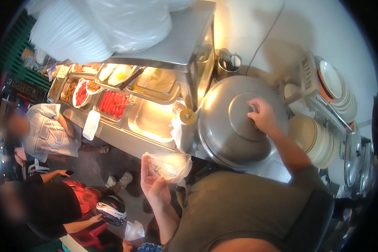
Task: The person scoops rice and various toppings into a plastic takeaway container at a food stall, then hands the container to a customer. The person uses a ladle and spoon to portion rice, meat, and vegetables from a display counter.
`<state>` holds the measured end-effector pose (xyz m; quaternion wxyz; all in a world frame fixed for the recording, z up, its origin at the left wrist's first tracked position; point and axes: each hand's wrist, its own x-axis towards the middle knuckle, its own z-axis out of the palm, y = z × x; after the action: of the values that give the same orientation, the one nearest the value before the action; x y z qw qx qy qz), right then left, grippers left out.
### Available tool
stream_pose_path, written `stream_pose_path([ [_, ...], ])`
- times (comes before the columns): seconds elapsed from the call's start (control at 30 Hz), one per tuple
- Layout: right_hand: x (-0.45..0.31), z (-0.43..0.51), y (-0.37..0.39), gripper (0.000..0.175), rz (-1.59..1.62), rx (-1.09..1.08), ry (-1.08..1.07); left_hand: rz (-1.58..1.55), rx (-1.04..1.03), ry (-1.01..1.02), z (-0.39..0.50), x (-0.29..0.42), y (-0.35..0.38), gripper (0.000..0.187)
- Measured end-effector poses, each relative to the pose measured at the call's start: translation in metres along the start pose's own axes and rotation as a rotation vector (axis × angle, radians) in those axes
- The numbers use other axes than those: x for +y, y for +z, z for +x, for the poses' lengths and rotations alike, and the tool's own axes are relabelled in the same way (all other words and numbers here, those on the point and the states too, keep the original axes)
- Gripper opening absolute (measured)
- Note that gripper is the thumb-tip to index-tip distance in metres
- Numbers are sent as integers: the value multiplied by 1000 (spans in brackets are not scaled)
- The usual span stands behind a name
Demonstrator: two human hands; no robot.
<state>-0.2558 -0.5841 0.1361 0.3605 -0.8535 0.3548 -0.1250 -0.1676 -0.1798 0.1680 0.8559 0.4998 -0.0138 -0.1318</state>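
Observation:
My left hand (pixel 157 186) holds a clear plastic bag (pixel 173 165) with whitish contents in front of the counter edge. On the large round metal lid (pixel 220 126), my right hand (pixel 263 115) grips the handle at its centre; the fingers largely hide the handle. Left of the lid, a wide metal tray (pixel 154 116) holds a little liquid and scraps. Beyond it are a tray of red sausages (pixel 115 102) with tongs, a tray of fried eggs (pixel 116 74) and a tray of yellowish food (pixel 157 80).
Stacked plates (pixel 315 141) stand at right beside a rack (pixel 327 107). A utensil pot (pixel 229 63) is behind the lid. Bagged foam boxes (pixel 72 34) lie on the metal shelf (pixel 189 34). A white foam tray (pixel 91 124) rests at the counter edge. People (pixel 47 132) stand beyond the counter.

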Motion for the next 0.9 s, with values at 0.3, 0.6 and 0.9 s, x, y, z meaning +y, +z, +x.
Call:
stream_pose_path([
  [0.3, -25, -35, 12, 53, -415, 224, -334, -71, -94, -85, 22, 22, -22, 84],
  [0.6, -199, -114, 240, 24, 443, -661, -348, 435, -250, -156, 40, 75, -121, 53],
  [0.9, -340, -122, 372, 13, 605, -904, -665, 697, 91, 128, 60, 82, -238, 33],
])
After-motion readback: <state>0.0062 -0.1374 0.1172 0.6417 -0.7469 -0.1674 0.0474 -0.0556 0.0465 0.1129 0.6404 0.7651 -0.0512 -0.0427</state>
